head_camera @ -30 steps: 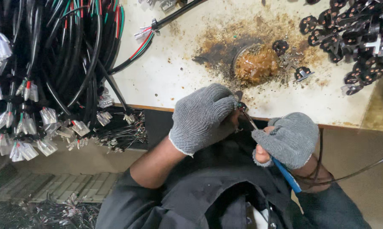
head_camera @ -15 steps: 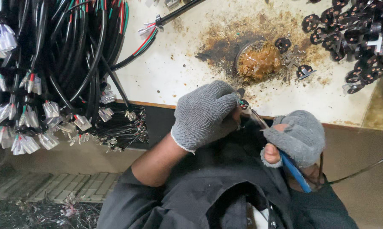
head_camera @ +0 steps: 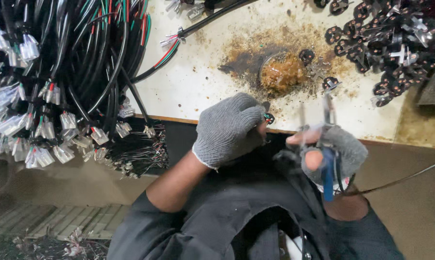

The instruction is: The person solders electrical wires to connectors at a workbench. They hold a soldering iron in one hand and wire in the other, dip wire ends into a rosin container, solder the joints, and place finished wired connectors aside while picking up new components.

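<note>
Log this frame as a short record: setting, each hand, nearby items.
Setting: stained white worktable
Left hand: grey knit glove, pinching a small black connector with coloured wires
Right hand: grey fingerless glove, gripping a blue-handled soldering tool, motion-blurred
Centre: round tin of brown flux paste
Left: bundle of black cables with white plugs
Right: pile of black round connectors

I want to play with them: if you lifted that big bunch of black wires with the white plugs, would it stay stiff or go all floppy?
Probably floppy: the black wires curve and droop in loops over the table edge. The bundle likely feels heavy, since so many lie piled together. The white plugs hang loose, so they would likely swing and tangle.
</note>
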Tool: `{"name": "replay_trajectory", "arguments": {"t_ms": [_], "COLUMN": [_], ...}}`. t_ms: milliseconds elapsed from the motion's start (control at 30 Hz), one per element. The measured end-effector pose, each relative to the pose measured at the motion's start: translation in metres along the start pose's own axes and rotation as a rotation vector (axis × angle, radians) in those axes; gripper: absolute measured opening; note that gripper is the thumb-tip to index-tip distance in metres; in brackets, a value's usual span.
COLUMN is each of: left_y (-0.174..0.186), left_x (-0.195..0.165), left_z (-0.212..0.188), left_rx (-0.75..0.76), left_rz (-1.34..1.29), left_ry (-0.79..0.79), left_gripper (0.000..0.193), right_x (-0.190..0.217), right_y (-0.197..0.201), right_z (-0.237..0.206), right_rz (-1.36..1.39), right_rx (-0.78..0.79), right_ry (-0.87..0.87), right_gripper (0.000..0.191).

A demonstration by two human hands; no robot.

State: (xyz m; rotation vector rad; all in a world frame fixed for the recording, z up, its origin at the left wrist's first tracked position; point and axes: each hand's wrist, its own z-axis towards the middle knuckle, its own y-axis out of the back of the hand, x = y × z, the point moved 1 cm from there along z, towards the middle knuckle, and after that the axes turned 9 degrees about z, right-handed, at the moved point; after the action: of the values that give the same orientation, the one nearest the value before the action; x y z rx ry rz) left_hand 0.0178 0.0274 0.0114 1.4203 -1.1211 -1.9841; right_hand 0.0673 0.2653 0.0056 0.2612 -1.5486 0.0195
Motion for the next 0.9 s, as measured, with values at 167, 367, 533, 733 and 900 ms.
{"name": "replay_trajectory", "arguments": {"t_ms": [167, 367, 533, 733, 900], "left_y": [-0.003, -0.004, -0.001, -0.002, -0.003], "left_x": [0.000, 0.000, 0.000, -0.004, -0.004], "left_z": [0.000, 0.000, -0.002, -0.001, -0.001], "left_rx": [-0.072, -0.039, -0.015, -0.041, -0.038], "left_rz": [0.021, 0.006, -0.055, -0.019, -0.008], "left_ry": [0.003, 0.014, 0.011, 0.033, 0.029], "left_gripper": [0.013, 0.015, 0.015, 0.012, 0.012], "right_x": [0.003, 0.016, 0.018, 0.011, -0.008], "right_y": [-0.025, -0.030, -0.042, -0.040, -0.047], "right_z": [0.024, 0.032, 0.035, 0.025, 0.025], "right_rz": [0.272, -0.207, -0.164, -0.298, -0.059], "right_rx": [-0.181, -0.006, -0.058, -0.164, -0.188], "right_ry": [-0.026, 0.172, 0.139, 0.186, 0.353], "right_gripper": [0.031, 0.024, 0.019, 0.031, 0.046]}}
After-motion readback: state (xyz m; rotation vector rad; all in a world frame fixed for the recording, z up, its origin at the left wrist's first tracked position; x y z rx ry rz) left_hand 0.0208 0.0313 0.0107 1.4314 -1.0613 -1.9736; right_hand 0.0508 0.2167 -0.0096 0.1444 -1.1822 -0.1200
